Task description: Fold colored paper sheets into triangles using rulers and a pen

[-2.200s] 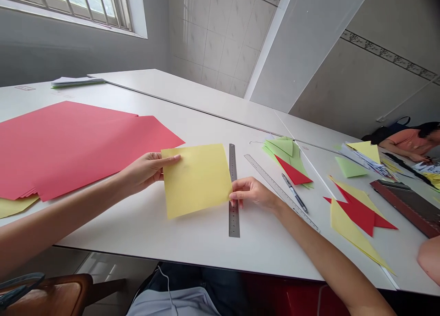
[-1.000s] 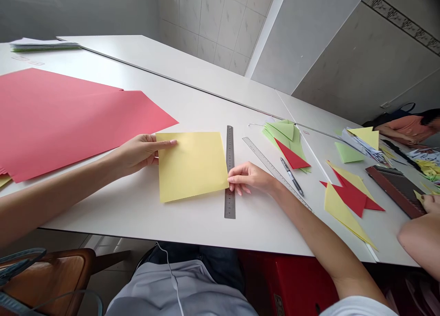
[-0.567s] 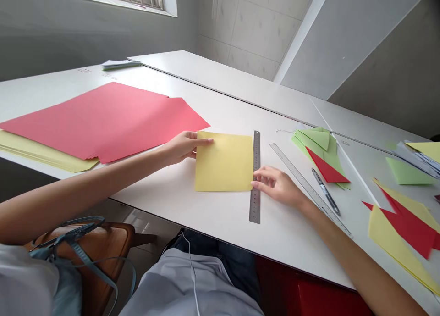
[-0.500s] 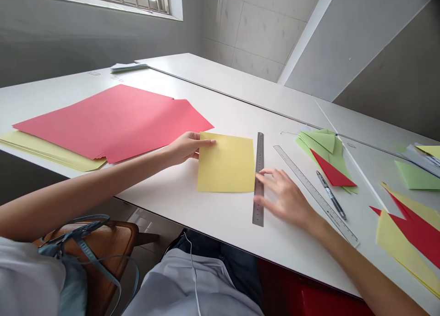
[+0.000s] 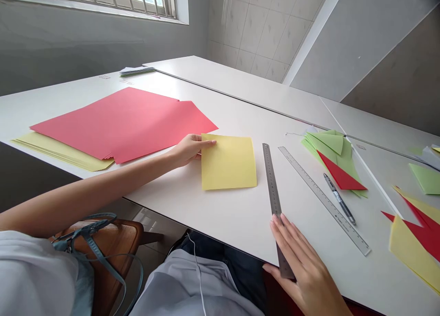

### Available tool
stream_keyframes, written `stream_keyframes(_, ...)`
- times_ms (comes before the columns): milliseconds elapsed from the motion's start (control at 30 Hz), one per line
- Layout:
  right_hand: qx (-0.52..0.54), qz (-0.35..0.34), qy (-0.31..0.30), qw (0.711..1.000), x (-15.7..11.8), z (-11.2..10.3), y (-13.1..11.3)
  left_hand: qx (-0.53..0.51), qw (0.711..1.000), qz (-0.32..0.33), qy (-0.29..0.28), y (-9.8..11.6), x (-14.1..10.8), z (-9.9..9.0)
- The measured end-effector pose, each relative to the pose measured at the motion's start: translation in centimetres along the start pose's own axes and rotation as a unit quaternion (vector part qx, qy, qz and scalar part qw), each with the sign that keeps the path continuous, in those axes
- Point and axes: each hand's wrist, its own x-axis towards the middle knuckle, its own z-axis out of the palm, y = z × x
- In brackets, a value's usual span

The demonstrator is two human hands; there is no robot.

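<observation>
My left hand (image 5: pixel 189 151) grips the left edge of a square of pale yellow paper (image 5: pixel 228 162), with the thumb lying across its top corner. The paper rests flat on the white table (image 5: pixel 206 215). To its right lies a steel ruler (image 5: pixel 273 192), angled across the table. My right hand (image 5: pixel 299 265) holds the ruler's near end, which sticks out past the table's front edge. The fingers lie over the steel and the thumb sits below it.
Red sheets (image 5: pixel 120 125) lie on pale yellow sheets (image 5: pixel 58 151) at left. Farther right are a second ruler (image 5: pixel 325 199), a pen (image 5: pixel 340 206), folded green paper (image 5: pixel 332 151) and red-and-yellow pieces (image 5: pixel 412 238). A brown chair (image 5: pixel 113 242) with a blue strap stands below the table edge.
My right hand has left the paper's right edge and taken the steel ruler, drawing it toward me past the table edge. The yellow paper stays under my left hand. The view has swung left.
</observation>
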Motion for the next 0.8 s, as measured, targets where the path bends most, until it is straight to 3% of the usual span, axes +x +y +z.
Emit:
stream_keyframes(200, -0.010, -0.008, 0.064, 0.998, -0.5, 0.2, -0.7, 0.008, 1.000, 0.015, 0.011, -0.2, 0.0, -0.4)
stream_keyframes(367, -0.038, 0.047, 0.118, 0.991, -0.2, 0.1, -0.3, 0.042, 0.998, 0.039, 0.020, -0.3, -0.2, -0.5)
stream_keyframes(500, -0.076, 0.097, 0.149, 0.981, -0.1, 0.4, 0.2, 0.103, 0.988, 0.081, 0.077, -0.6, -0.9, 0.1)
stream_keyframes(633, -0.014, 0.183, 0.175, 0.967, 0.3, 0.3, 0.2, 0.195, 0.960, 0.117, 0.162, -1.4, -1.4, 0.8)
stream_keyframes(800, 0.098, 0.230, 0.203, 0.947, 0.3, 0.2, -0.2, 0.299, 0.925, 0.152, 0.181, -2.0, -1.1, 0.9)
